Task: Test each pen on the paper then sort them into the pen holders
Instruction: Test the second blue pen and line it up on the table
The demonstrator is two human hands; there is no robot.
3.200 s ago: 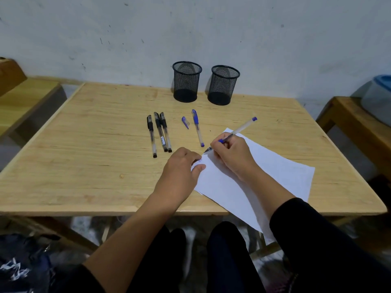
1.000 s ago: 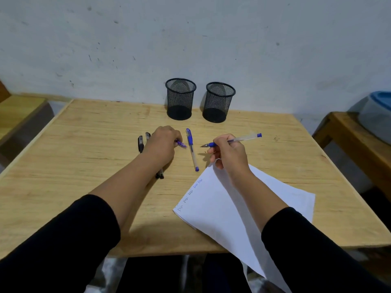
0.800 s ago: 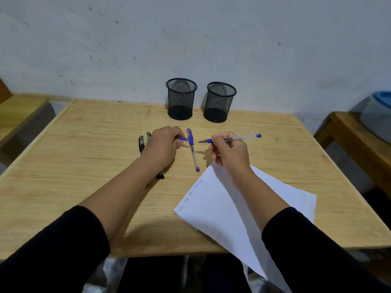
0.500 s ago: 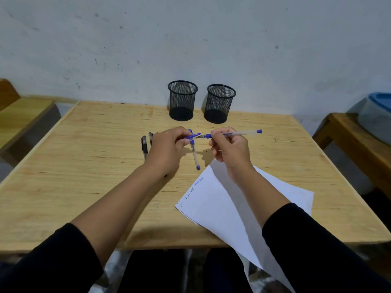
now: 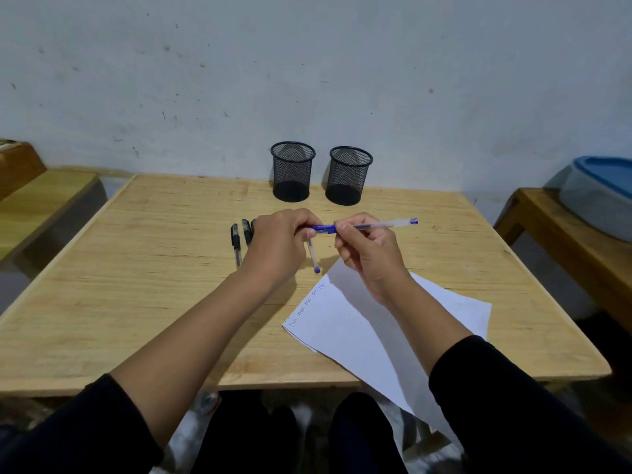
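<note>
Where visible, mesh holders (image 5: pixel 292 171) bare.

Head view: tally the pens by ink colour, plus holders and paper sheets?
Blue pens: 2, the clear-barrelled blue pen in the hands, being capped, and the blue pen lying on the wooden table.
Black pens: 3, the third mostly hidden behind the left hand.
Black mesh pen holders: 2.
White paper sheets: 1.
Total: 8.
</note>
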